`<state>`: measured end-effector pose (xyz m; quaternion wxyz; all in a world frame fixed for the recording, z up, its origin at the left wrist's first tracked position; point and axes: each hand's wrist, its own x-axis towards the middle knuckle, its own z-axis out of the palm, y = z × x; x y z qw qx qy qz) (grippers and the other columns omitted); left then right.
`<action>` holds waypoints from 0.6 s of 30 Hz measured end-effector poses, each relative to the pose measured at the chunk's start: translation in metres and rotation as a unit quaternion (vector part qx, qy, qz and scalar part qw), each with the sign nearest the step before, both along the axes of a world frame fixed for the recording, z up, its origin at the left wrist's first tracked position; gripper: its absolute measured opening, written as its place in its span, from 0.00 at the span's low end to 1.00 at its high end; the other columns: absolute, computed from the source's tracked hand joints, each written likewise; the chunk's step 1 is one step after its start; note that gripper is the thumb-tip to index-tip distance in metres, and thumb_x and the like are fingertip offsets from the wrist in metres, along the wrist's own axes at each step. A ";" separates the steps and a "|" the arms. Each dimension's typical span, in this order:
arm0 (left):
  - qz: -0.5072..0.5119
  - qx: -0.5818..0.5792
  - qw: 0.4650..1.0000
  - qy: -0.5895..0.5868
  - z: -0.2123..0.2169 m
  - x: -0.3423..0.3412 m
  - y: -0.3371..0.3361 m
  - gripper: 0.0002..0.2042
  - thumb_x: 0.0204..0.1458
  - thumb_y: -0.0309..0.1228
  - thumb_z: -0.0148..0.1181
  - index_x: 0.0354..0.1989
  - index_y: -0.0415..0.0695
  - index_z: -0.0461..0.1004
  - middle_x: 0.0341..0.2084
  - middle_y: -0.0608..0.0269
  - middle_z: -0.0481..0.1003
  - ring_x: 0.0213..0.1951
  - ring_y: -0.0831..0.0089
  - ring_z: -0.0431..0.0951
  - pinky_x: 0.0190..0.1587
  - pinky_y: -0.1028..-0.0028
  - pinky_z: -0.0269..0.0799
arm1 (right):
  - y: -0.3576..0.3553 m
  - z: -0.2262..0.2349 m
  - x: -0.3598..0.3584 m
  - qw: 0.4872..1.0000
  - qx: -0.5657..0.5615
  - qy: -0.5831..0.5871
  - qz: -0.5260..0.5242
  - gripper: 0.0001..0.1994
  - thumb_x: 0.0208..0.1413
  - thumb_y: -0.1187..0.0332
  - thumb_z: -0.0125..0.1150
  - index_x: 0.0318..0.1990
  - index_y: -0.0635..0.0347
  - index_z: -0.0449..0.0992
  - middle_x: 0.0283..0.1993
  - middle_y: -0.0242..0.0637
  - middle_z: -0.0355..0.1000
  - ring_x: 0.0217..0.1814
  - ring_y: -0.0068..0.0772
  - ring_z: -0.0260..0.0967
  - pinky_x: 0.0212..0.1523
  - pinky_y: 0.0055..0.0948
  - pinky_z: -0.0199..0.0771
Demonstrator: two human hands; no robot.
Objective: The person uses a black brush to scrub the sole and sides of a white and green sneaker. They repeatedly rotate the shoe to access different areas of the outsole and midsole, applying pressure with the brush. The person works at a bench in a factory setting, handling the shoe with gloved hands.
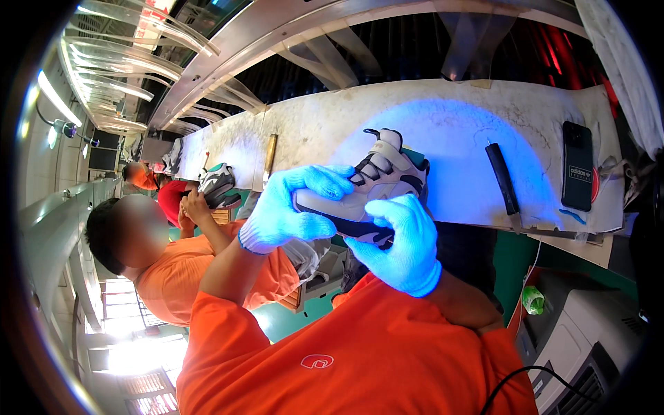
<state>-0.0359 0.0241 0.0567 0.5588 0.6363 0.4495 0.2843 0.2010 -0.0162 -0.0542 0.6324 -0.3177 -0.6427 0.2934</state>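
Between my two gloved hands is a light grey sneaker [389, 181] with a dark sole edge, dark laces and a strap across the top. My left hand [294, 207] is closed round the toe end, thumb below and fingers over the top. My right hand [404, 242] grips the sole side near the middle, and its fingers partly hide the shoe. Blue-tinted light falls on both white knit gloves and on the shoe, which is held at the near edge of the pale workbench [456, 128].
A dark-handled pointed tool [503, 178] and a dark phone [576, 166] lie to the right on the bench. A wooden-handled tool [270, 158] lies left. A co-worker [200, 256] in orange holds another sneaker [217, 185]. A grey machine [581, 332] stands lower right.
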 end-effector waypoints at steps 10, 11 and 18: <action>-0.021 0.160 0.955 0.249 0.027 0.033 0.000 0.30 0.39 0.37 0.94 0.47 0.40 0.83 0.53 0.53 0.85 0.53 0.64 0.87 0.57 0.65 0.83 | 0.015 0.011 0.004 0.997 -0.073 -0.010 0.037 0.32 0.42 0.71 0.87 0.58 0.56 0.77 0.47 0.41 0.77 0.46 0.47 0.80 0.45 0.45 0.82; -0.015 0.150 0.956 0.252 0.028 0.035 0.002 0.30 0.39 0.37 0.94 0.48 0.40 0.83 0.53 0.53 0.85 0.52 0.65 0.87 0.57 0.65 0.83 | 0.018 0.013 0.005 0.997 -0.070 -0.010 0.030 0.32 0.43 0.70 0.88 0.57 0.56 0.77 0.48 0.41 0.77 0.47 0.48 0.80 0.45 0.45 0.82; 0.038 0.030 0.973 0.228 0.038 0.037 0.012 0.26 0.38 0.29 0.92 0.46 0.37 0.84 0.54 0.54 0.84 0.58 0.65 0.83 0.63 0.65 0.78 | -0.012 -0.032 0.016 0.993 -0.102 -0.017 -0.056 0.33 0.43 0.62 0.93 0.53 0.59 0.77 0.48 0.43 0.76 0.47 0.48 0.80 0.46 0.43 0.83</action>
